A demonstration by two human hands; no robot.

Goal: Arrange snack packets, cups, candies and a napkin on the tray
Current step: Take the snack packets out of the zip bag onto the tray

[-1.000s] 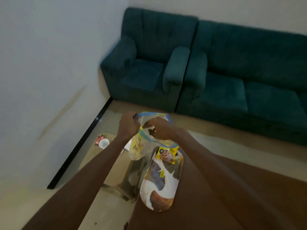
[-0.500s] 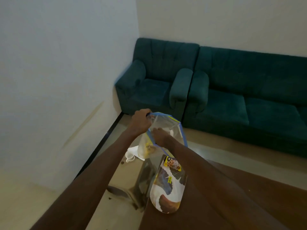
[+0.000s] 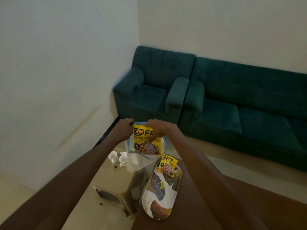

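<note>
A clear zip bag (image 3: pixel 132 143) with a blue rim hangs above the glass table (image 3: pixel 106 180). My left hand (image 3: pixel 123 130) grips its left top edge. My right hand (image 3: pixel 156 128) pinches a yellow snack packet (image 3: pixel 144 141) that sits at the bag's mouth. A second yellow snack packet (image 3: pixel 167 165) lies on the far end of the oval patterned tray (image 3: pixel 159 205). Two white cups (image 3: pixel 117 158) stand on the table left of the bag. A white napkin (image 3: pixel 134 163) shows under the bag. No candies are visible.
A teal armchair (image 3: pixel 154 87) and a teal sofa (image 3: pixel 249 100) stand against the far wall. The tray rests on a dark brown surface (image 3: pixel 232 205) at the right. A white wall (image 3: pixel 58 80) closes the left side.
The view tilted up. My right hand, which was reaching into the bag, has drawn the yellow packet up to the bag's mouth, its printed front now facing me. The left hand keeps its grip.
</note>
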